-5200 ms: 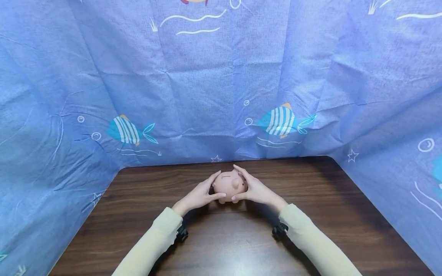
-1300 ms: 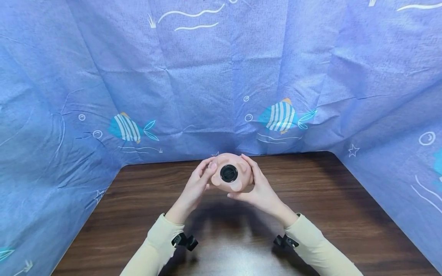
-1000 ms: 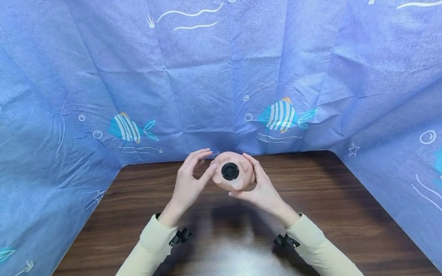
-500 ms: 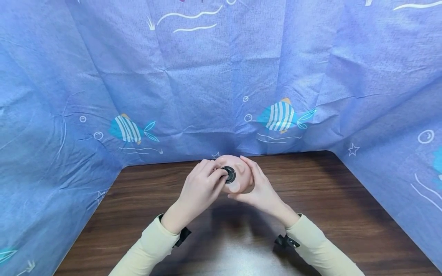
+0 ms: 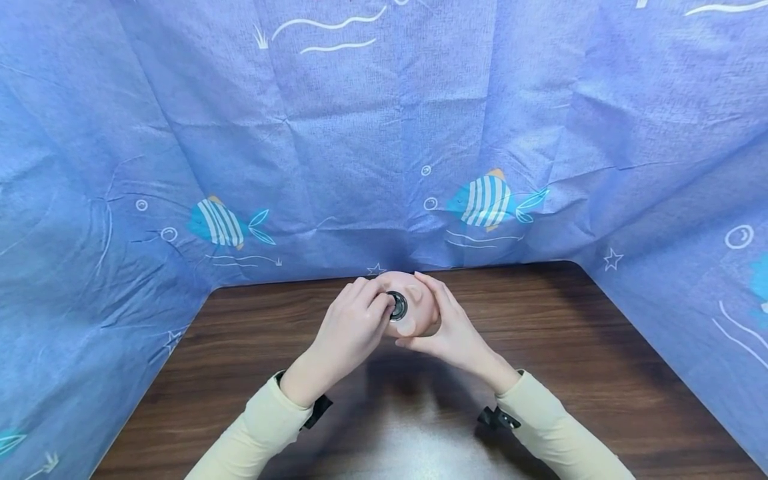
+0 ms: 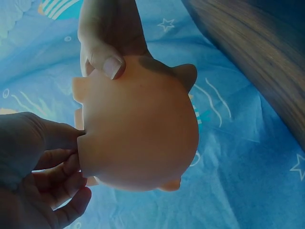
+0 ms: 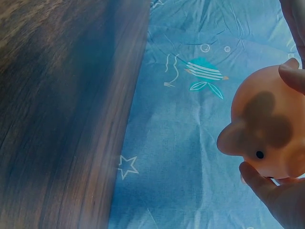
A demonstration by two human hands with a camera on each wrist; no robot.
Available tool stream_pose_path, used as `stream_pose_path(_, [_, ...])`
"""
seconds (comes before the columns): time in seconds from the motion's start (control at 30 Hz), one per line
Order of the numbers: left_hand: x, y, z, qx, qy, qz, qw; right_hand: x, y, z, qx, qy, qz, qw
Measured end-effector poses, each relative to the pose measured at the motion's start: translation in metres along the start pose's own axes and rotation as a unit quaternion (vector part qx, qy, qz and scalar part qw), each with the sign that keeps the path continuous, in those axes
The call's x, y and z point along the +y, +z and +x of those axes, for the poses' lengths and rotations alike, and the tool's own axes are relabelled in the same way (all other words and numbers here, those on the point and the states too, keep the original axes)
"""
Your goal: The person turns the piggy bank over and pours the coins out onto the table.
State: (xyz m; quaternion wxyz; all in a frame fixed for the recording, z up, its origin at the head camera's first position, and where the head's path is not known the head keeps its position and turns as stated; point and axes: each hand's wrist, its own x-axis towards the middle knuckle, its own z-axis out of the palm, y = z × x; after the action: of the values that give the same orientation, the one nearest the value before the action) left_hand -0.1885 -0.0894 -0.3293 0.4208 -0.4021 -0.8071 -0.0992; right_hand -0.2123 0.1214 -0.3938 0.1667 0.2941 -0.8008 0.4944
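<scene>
Piggy bank (image 5: 414,303) held belly-up above table (image 5: 570,347), your right hand (image 5: 456,333) cupping body. Left hand (image 5: 351,327) fingers pinch black plug (image 5: 397,306). Step: unplugging, likely. Next: twist and pull plug while steadying bank.

A small, rounded piggy bank of smooth peach-pink plastic (image 5: 414,303) is held up above a dark wooden table, turned belly-side toward the viewer. A round black stopper (image 5: 398,306) sits in the middle of its underside, partly covered by fingertips. Stubby legs point outward around the stopper. From the side, its snout, a tiny black eye and pointed ears show.
</scene>
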Motion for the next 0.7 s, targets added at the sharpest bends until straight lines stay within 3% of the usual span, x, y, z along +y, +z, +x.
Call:
stream_pose_path(0.33, [0.0005,0.0016,-0.0015,-0.024,0.002,-0.001,0.9997,-0.0009,0.0001,0.0008,0.000,-0.008,-0.003,1.000])
stream_pose_path(0.7, [0.0026,0.0031,-0.0019,-0.021,0.018,0.020,0.9994,-0.0012,-0.0005,0.0006,0.000,-0.011,-0.015,1.000])
